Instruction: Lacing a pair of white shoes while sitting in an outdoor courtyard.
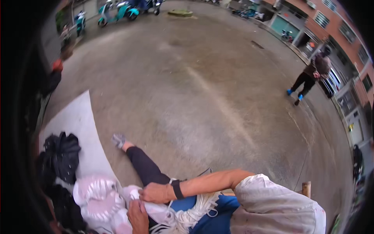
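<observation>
Well, your work sits low in the frame, left of centre: a pale pink-and-white piece (159,214), apparently a shoe, lies under your two hands, its far end partly hidden by them. Your right hand (156,193) reaches in from the right, knuckles up, its fingers bunched and bent down close to the left hand's fingertips. Your left hand (138,217) rises from the lower edge, its fingers drawn near together. You seem to have both sets of fingertips at one small white spot, but I cannot tell whether either hand actually pinches anything.

Expect the piece to be light, with a soft, yielding upper and a firmer sole; that is a judgement from its look. It probably won't break, though the pale surface could smudge, and a smooth side may slide on your lap. You'd do best to steady it by the firmer edge with your left hand, leaving the right fingertips free for fine work, and avoid squeezing the soft middle.

Just left lie similar pink-and-white pieces (99,191), with white ridges or bands across them. To the right, a loose bundle of white cord (196,210) rests over blue cloth (224,212); it looks limp and easily snagged, so lift single strands by their ends.
</observation>
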Demonstrator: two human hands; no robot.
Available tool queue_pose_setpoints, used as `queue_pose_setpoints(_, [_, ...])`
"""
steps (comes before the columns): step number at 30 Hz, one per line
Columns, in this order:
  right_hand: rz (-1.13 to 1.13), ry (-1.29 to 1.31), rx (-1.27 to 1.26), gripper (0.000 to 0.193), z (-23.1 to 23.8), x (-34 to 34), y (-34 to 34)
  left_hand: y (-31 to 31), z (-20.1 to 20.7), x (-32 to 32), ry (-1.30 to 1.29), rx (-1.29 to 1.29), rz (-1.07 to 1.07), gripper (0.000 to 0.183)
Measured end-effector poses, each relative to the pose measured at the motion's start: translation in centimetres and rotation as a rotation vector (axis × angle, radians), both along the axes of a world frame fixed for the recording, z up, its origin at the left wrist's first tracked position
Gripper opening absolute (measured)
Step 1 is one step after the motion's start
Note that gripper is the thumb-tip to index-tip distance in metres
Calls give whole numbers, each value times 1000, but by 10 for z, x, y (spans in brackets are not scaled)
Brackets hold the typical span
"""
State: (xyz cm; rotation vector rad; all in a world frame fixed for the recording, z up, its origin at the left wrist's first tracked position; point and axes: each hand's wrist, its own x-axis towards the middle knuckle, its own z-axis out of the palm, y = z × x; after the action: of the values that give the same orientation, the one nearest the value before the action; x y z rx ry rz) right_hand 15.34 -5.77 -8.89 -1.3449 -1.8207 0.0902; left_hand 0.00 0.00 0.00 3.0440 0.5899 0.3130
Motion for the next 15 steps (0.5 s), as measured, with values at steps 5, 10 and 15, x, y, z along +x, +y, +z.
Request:
queue_pose_setpoints(5, [-23, 114, -232, 15, -92, 72, -106, -98, -107, 61, -5, -259, -42, 12])
queue_pose_setpoints(10, [19, 7, -360, 15, -93, 62, -201, -181, -131, 54, -100, -461, -40, 13])
queue_pose_setpoints(15, [55, -95, -340, 16, -91, 62, -207, -194, -124, 59, -87, -456, 21, 14])
